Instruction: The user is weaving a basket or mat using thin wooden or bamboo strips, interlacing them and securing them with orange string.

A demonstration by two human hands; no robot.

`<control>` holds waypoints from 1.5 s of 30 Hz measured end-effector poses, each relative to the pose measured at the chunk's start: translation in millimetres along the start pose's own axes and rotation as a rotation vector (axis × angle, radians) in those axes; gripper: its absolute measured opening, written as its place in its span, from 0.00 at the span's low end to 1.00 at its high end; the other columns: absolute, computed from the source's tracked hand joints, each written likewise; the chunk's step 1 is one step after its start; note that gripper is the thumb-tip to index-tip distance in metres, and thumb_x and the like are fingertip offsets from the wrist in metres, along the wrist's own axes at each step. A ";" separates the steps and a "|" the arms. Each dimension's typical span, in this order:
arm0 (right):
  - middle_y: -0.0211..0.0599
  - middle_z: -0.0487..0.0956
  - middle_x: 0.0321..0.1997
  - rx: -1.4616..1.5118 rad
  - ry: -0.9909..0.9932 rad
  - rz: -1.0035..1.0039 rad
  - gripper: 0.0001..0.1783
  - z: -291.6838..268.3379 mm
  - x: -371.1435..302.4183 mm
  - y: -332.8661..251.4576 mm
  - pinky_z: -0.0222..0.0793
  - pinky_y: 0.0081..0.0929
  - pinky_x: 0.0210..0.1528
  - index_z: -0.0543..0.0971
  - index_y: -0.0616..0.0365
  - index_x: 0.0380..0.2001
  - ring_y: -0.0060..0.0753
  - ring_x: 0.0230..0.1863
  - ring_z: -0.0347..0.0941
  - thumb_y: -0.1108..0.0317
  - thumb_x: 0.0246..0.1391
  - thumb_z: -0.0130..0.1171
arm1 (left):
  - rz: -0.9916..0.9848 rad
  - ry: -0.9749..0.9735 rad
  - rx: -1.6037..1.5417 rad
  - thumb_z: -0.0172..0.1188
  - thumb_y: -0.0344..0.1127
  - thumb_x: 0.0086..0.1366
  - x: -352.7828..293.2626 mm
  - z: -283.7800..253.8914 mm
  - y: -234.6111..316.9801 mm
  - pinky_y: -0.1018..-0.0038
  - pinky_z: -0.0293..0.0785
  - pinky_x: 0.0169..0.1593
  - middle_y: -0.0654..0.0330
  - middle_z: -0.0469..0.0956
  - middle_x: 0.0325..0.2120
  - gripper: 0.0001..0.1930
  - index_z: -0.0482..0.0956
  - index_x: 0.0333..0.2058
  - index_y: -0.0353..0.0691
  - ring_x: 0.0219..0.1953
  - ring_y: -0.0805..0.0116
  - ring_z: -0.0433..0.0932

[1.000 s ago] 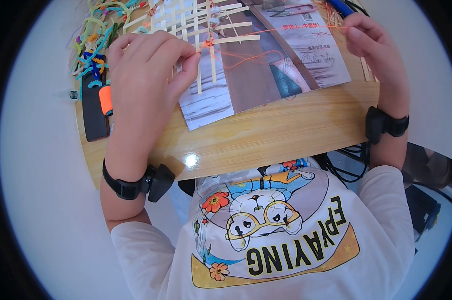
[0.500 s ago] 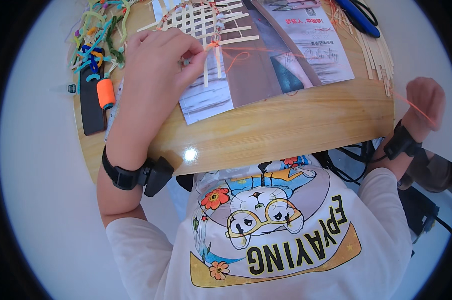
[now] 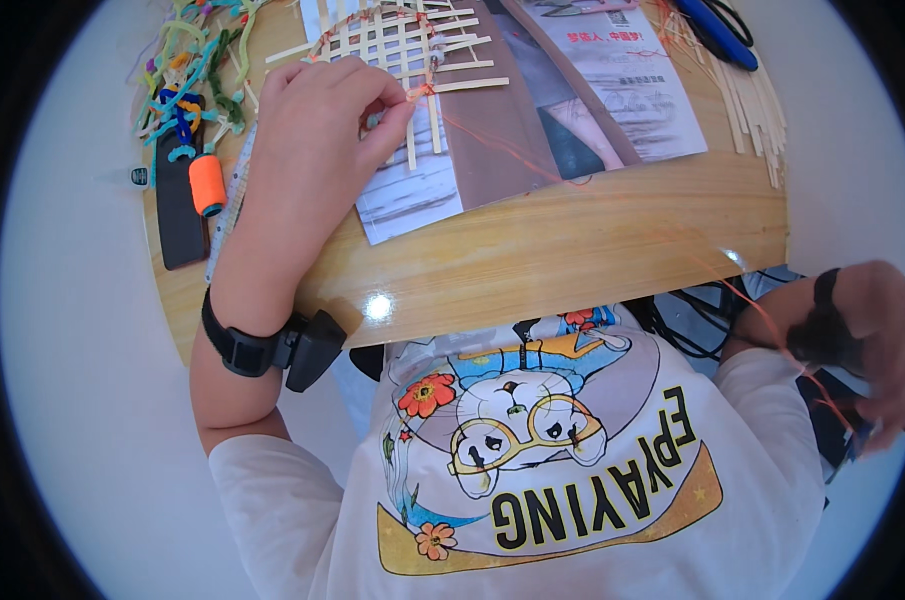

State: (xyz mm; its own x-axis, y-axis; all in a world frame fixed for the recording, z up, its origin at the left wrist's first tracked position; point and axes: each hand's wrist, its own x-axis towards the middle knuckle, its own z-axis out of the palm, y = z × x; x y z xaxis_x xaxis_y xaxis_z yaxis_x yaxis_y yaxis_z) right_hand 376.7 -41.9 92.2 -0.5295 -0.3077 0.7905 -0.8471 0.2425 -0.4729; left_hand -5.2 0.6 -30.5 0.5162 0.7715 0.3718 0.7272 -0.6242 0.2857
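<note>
At the table's near left, my left hand point(image 3: 317, 150) is closed, thumb and finger pinching the lower edge of a woven lattice point(image 3: 384, 42) of pale flat strips. Orange and whitish binding runs around the lattice's edge, with an orange knot beside my fingertips. From there a thin orange thread point(image 3: 512, 155) trails right across the magazine point(image 3: 412, 205) and past the table edge. My right hand point(image 3: 887, 335), blurred by motion, is off the table at the far right with the thread's other end at its fingers.
Bent fuzzy craft wires point(image 3: 187, 95), an orange thread spool point(image 3: 207, 185) and a dark flat bar point(image 3: 180, 215) lie at the left. Small scissors point(image 3: 572, 8) rest on the magazine. Loose strips point(image 3: 747, 110) and a blue-handled tool point(image 3: 720, 35) lie at the far right; black cables point(image 3: 687, 325) hang below.
My right hand has swept down and outward to the right, drawing the orange thread with it. The thread's loop near the lattice has straightened. My left hand keeps its pinch in nearly the same place.
</note>
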 end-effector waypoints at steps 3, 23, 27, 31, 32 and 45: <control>0.35 0.79 0.31 -0.092 -0.179 0.909 0.10 -23.0 8.7 27.3 0.66 0.20 0.33 0.81 0.52 0.35 0.24 0.30 0.73 0.59 0.59 0.54 | 0.005 -0.002 0.002 0.64 0.32 0.53 0.5 0.7 0.5 0.68 0.63 0.47 0.64 0.75 0.22 0.04 0.77 0.25 0.41 0.28 0.66 0.74; 0.32 0.78 0.33 0.468 1.144 1.001 0.16 24.1 -18.4 199.9 0.67 0.15 0.26 0.73 0.64 0.48 0.17 0.26 0.70 0.68 0.59 0.54 | 0.176 0.297 0.115 0.67 0.29 0.48 3.8 -19.4 13.2 0.70 0.63 0.45 0.68 0.76 0.24 0.07 0.77 0.25 0.44 0.30 0.68 0.74; 0.25 0.75 0.26 0.069 1.023 1.254 0.10 28.1 -21.3 192.3 0.60 0.13 0.23 0.77 0.61 0.41 0.13 0.24 0.65 0.69 0.60 0.51 | 0.130 0.252 0.086 0.66 0.28 0.51 2.6 -19.6 10.8 0.73 0.62 0.46 0.67 0.76 0.25 0.06 0.78 0.27 0.43 0.32 0.69 0.73; 0.23 0.74 0.27 -0.079 0.946 1.259 0.08 27.4 -21.0 174.1 0.58 0.14 0.25 0.78 0.60 0.36 0.11 0.25 0.62 0.71 0.60 0.49 | 0.052 0.163 -0.005 0.66 0.29 0.52 0.5 -16.8 8.8 0.73 0.63 0.46 0.66 0.76 0.24 0.05 0.77 0.26 0.41 0.30 0.69 0.73; 0.23 0.74 0.28 -0.095 0.906 1.257 0.08 26.1 -22.0 168.4 0.59 0.15 0.26 0.78 0.61 0.35 0.12 0.25 0.63 0.72 0.59 0.49 | 0.063 0.172 0.005 0.66 0.29 0.52 0.4 -15.8 7.9 0.73 0.63 0.46 0.66 0.76 0.24 0.05 0.77 0.26 0.41 0.30 0.69 0.73; 0.30 0.77 0.29 -0.270 0.569 1.315 0.08 32.3 -33.4 159.6 0.64 0.20 0.31 0.77 0.59 0.32 0.21 0.30 0.70 0.76 0.53 0.47 | 0.012 -0.153 -0.091 0.63 0.33 0.55 -1.0 -5.8 4.3 0.69 0.64 0.48 0.63 0.77 0.27 0.05 0.80 0.31 0.40 0.35 0.63 0.74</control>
State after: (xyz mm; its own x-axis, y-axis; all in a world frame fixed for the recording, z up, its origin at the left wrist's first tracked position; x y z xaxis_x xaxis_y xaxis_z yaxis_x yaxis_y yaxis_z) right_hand 257.7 -22.6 -22.3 -0.7553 0.6513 -0.0723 0.2931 0.2372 -0.9262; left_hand -5.2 -3.5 -24.5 0.5926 0.7691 0.2394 0.6800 -0.6370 0.3631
